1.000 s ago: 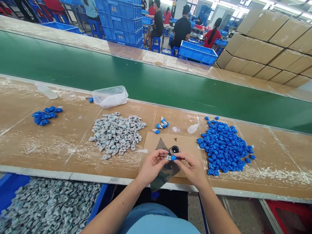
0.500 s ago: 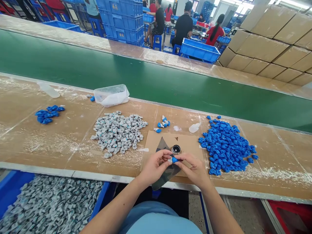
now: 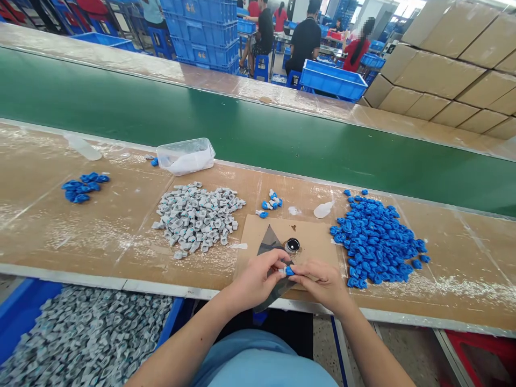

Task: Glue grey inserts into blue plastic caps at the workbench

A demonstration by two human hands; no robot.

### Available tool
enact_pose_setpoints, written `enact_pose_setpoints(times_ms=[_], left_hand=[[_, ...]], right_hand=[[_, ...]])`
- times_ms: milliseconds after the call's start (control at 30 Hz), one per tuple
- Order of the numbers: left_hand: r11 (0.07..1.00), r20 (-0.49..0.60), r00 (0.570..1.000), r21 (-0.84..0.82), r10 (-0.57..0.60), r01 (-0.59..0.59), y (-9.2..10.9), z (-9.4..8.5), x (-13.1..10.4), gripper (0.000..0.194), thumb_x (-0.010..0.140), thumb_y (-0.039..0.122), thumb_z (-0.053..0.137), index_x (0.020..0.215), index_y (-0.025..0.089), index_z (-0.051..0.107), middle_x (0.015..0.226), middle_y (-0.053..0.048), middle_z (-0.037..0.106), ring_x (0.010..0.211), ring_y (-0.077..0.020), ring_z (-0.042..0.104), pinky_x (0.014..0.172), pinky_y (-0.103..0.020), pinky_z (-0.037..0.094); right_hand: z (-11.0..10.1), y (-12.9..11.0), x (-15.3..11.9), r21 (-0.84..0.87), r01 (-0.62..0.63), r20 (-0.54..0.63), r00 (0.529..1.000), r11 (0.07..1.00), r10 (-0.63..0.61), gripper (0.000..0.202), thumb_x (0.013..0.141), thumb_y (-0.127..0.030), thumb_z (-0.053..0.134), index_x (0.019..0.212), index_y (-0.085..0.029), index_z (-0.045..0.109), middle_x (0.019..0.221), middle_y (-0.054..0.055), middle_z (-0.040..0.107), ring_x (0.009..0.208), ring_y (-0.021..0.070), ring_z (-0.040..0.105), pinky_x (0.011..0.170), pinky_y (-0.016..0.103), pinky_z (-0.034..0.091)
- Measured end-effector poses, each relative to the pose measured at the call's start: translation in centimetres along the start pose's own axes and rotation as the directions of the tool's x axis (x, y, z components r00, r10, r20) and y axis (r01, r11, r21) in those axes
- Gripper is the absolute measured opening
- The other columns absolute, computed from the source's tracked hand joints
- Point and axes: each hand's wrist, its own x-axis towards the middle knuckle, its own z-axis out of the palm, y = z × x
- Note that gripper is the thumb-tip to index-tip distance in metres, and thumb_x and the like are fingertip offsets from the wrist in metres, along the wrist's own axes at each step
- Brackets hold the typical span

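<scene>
Left-hand fingers (image 3: 277, 255): closed to a narrow pinch, thumb and forefinger on the pale end of a small grey plastic fitting (image 3: 283, 272).
Right-hand fingers (image 3: 307, 267): likewise nearly shut, tips on a blue cap (image 3: 289, 271) at the fitting's other end.
Held pair: between both hands, above a dark triangular sheet (image 3: 267, 243), near the desk's (image 3: 209, 275) front edge.
Grip: one end per hand, presumably for steadying; exact join behind fingertips, cannot tell how deep.
Heaps: grey fittings (image 3: 199, 219) left, blue caps (image 3: 379, 242) right, probably each within reach of its own hand.
Grey-and-blue cluster (image 3: 273, 202): beyond the cardboard, well apart from both heaps, perhaps for keeping separate.
Black-filled pot (image 3: 292, 245): round, glossy inside; on flat cardboard (image 3: 320, 234), maybe against spills.
Textures: fittings matte, angular, hollow-looking; caps rounded, lumpy, seemingly rubbery; sheet thin, smoky, sharp-cornered; desk brown, scuffed, shiny in patches.
</scene>
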Motion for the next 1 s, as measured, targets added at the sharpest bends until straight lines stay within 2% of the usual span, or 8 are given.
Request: enact_pose_setpoints(times_ms=[100, 233, 300, 500, 633, 800, 900, 1000], left_hand=[[1.000, 0.055, 0.999, -0.025, -0.001, 0.003, 0.5, -0.1, 0.0, 0.023, 0.076, 0.013, 0.060, 0.098, 0.020, 0.061, 0.079, -0.002, 0.067, 0.075, -0.0150, 0.063, 0.070, -0.025, 0.050], [0.984, 0.052, 0.998, -0.175, -0.024, 0.033, 0.5, 0.4, -0.1, 0.019, 0.076, 0.016, 0.061, 0.096, 0.018, 0.060, 0.085, -0.005, 0.068, 0.079, -0.0159, 0.064, 0.074, -0.027, 0.051], [0.969, 0.042, 0.998, -0.238, -0.052, 0.061, 0.1, 0.7, -0.2, 0.018, 0.075, 0.019, 0.064, 0.093, 0.017, 0.060, 0.086, -0.006, 0.068, 0.081, -0.0165, 0.065, 0.075, -0.028, 0.051], [0.914, 0.027, 0.987, -0.373, -0.160, 0.159, -0.6, 1.4, 0.1, 0.029, 0.071, 0.027, 0.073, 0.095, 0.017, 0.060, 0.080, -0.003, 0.065, 0.078, -0.0143, 0.062, 0.075, -0.027, 0.049], [0.866, -0.020, 0.964, -0.446, -0.265, 0.228, -0.4, 1.6, 0.3, 0.035, 0.066, 0.033, 0.078, 0.090, 0.017, 0.058, 0.073, 0.001, 0.062, 0.072, -0.0118, 0.061, 0.072, -0.025, 0.048], [0.780, -0.050, 0.927, -0.559, -0.371, 0.282, -0.1, 2.0, 0.0, 0.042, 0.060, 0.035, 0.082, 0.089, 0.017, 0.056, 0.068, 0.002, 0.065, 0.067, -0.0121, 0.062, 0.070, -0.025, 0.047], [0.751, -0.047, 0.916, -0.589, -0.399, 0.297, -0.1, 2.3, -0.2, 0.044, 0.058, 0.035, 0.084, 0.087, 0.017, 0.057, 0.065, 0.002, 0.067, 0.065, -0.0121, 0.063, 0.072, -0.026, 0.047], [0.748, -0.035, 0.912, -0.586, -0.409, 0.313, -0.1, 2.5, -0.4, 0.045, 0.056, 0.035, 0.085, 0.085, 0.017, 0.057, 0.063, 0.002, 0.068, 0.063, -0.0119, 0.063, 0.071, -0.026, 0.047]], right_hand=[[-0.5, 0.0, 0.1, 0.032, 0.021, 0.021, 1.000, 0.999, -0.021, 0.012, 0.084, -0.031, 0.065, 0.086, -0.026, 0.075, 0.064, 0.000, 0.069, 0.056, 0.0113, 0.064, 0.051, 0.020, 0.051], [0.1, -0.3, -0.4, 0.089, 0.034, -0.106, 0.994, 0.995, -0.025, 0.009, 0.082, -0.028, 0.066, 0.085, -0.025, 0.075, 0.067, 0.000, 0.071, 0.059, 0.0117, 0.065, 0.054, 0.020, 0.052], [0.5, -0.3, -0.9, 0.107, 0.017, -0.153, 0.988, 0.994, 0.000, 0.008, 0.082, -0.027, 0.067, 0.084, -0.025, 0.075, 0.066, 0.000, 0.071, 0.058, 0.0120, 0.065, 0.053, 0.021, 0.052], [0.6, 0.0, -1.3, 0.094, -0.079, -0.159, 0.983, 0.992, 0.093, 0.009, 0.080, -0.029, 0.068, 0.083, -0.026, 0.076, 0.064, 0.000, 0.070, 0.055, 0.0124, 0.064, 0.051, 0.022, 0.054], [0.5, -0.2, -1.2, 0.004, -0.031, -0.146, 0.989, 1.000, 0.031, 0.020, 0.082, -0.026, 0.065, 0.101, -0.026, 0.072, 0.078, 0.003, 0.072, 0.067, 0.0145, 0.068, 0.062, 0.025, 0.058], [2.2, -0.5, -2.1, -0.259, 0.043, -0.244, 0.964, 0.965, -0.108, 0.042, 0.087, -0.024, 0.059, 0.129, -0.026, 0.056, 0.098, 0.007, 0.071, 0.085, 0.0167, 0.069, 0.076, 0.027, 0.058], [3.1, -0.5, -2.6, -0.359, 0.048, -0.268, 0.951, 0.932, -0.152, 0.045, 0.090, -0.022, 0.054, 0.135, -0.026, 0.050, 0.098, 0.006, 0.071, 0.086, 0.0170, 0.069, 0.078, 0.027, 0.057], [3.5, -0.6, -2.7, -0.393, 0.043, -0.279, 0.946, 0.919, -0.163, 0.043, 0.091, -0.021, 0.052, 0.134, -0.025, 0.051, 0.095, 0.006, 0.072, 0.083, 0.0162, 0.069, 0.075, 0.026, 0.057]])
